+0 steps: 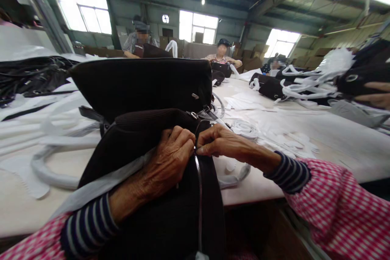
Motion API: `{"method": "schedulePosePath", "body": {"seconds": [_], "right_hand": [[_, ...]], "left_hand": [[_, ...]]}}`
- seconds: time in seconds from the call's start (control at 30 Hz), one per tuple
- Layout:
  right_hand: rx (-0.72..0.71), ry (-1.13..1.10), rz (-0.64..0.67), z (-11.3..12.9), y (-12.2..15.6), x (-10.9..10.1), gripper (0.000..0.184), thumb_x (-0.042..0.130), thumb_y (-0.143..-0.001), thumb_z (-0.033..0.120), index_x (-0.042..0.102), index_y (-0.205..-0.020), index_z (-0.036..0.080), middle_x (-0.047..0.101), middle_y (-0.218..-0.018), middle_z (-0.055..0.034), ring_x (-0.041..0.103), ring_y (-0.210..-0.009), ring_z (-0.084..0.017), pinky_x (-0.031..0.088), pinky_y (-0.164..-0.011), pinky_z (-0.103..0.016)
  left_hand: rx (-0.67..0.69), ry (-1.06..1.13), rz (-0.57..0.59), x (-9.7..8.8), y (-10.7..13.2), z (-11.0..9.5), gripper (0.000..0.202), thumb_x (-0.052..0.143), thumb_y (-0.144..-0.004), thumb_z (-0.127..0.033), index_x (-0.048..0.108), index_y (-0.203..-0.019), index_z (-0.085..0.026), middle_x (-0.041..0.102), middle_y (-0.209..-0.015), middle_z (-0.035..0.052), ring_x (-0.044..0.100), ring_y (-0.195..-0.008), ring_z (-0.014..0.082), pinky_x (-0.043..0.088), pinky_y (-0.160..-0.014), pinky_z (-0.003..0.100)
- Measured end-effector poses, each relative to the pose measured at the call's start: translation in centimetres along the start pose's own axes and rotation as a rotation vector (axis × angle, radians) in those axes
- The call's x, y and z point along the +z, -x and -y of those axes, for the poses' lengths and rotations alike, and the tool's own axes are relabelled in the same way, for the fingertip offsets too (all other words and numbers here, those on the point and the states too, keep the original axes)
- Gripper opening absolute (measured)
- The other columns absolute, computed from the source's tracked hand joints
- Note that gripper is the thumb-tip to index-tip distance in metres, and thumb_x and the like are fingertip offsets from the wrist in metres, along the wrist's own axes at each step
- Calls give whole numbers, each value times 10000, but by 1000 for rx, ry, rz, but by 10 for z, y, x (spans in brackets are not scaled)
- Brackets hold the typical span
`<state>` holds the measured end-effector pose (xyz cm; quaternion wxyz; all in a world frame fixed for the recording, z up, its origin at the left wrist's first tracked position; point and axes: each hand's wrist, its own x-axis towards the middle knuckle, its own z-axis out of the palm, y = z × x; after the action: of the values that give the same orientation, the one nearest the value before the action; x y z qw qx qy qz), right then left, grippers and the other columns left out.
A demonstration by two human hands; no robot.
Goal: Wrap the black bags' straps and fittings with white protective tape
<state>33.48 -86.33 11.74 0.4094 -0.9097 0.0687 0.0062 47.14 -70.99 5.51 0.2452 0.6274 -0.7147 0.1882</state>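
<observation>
A black bag (152,219) lies before me, hanging over the table's front edge, with a long metal zipper (199,195) running down its right side. My left hand (173,154) rests on the bag with curled fingers, its fingertips at the upper part of the zipper. From the other side, my right hand (216,140) pinches at the same spot, thumb and forefinger together. Whatever small part sits between the fingertips is hidden. A wrapped white handle (112,178) passes under my left wrist. Directly behind stands a second black bag (146,85) with a small zipper pull.
Black straps (30,77) are heaped at the left. White wrapping and paper scraps cover parts of the table (252,187). More black bags (269,87) with wrapped handles lie at right, near another person's hand (376,93). Several people sit across the table.
</observation>
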Motion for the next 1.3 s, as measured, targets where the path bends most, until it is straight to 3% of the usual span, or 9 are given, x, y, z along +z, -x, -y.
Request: {"method": "schedulePosePath", "body": {"seconds": [0.2,0.43,0.57,0.7,0.8,0.9,1.03,1.2,1.3], "right_hand": [[-218,424,-114,3,5,6,140,634,-854,56,685,-766,152,624,-723,12,508,-660,-117,337,-656,-268],[-192,19,-315,-15,10,15,68,754,-842,170,781,-904,178,747,-862,0,654,-806,-154,447,-727,-249],[-174,-138,-326,-17,5,23,42,730,-814,142,770,-820,151,696,-749,12,604,-703,-128,423,-637,-230],[-190,-112,-422,-22,3,29,16,725,-784,143,730,-768,145,621,-678,35,527,-632,-102,369,-572,-213],[-262,21,-399,-24,4,24,18,718,-788,141,702,-781,146,610,-671,40,516,-607,-92,359,-569,-209],[-381,383,-353,-15,3,13,61,701,-786,107,694,-830,150,622,-687,28,499,-591,-93,324,-576,-231],[-545,891,-181,11,2,1,326,570,-850,24,698,-1116,161,689,-876,-38,479,-628,-117,239,-558,-284],[-566,913,-178,14,6,-4,427,589,-880,65,634,-1283,196,680,-893,-14,483,-628,-116,267,-566,-282],[-583,923,-227,5,9,-2,296,560,-887,42,654,-1139,167,652,-854,-11,503,-645,-120,289,-570,-280]], "left_hand": [[-4,49,0,-1,-1,0,161,463,-989,-41,563,-964,-164,618,-1086,99,473,-1004,274,377,-832,446],[-136,293,-55,-7,-4,1,150,535,-988,-74,551,-882,-178,614,-1060,57,504,-1011,233,378,-861,409],[-173,370,-42,-7,-4,5,140,552,-998,-102,577,-887,-184,619,-1084,47,517,-1031,223,382,-885,399],[-186,394,-27,-7,-4,8,119,591,-1001,-166,614,-888,-195,637,-1097,40,535,-1053,227,391,-911,400],[-185,395,-25,-7,-4,8,17,645,-975,-192,653,-982,-206,624,-1260,56,512,-1187,254,387,-995,421],[-189,417,27,-9,-6,9,174,641,-984,-227,678,-1152,-247,545,-1461,47,440,-1318,282,336,-1102,461],[-167,550,119,-15,-9,15,206,607,-1012,-316,714,-1187,-301,551,-1460,13,436,-1306,275,296,-1146,452],[-186,695,207,-23,-13,21,186,604,-1004,-297,732,-1138,-287,627,-1315,13,426,-1274,260,281,-1147,424],[-209,716,254,-26,-18,21,153,620,-984,-276,741,-1077,-259,633,-1274,19,418,-1257,262,270,-1134,419]]}}
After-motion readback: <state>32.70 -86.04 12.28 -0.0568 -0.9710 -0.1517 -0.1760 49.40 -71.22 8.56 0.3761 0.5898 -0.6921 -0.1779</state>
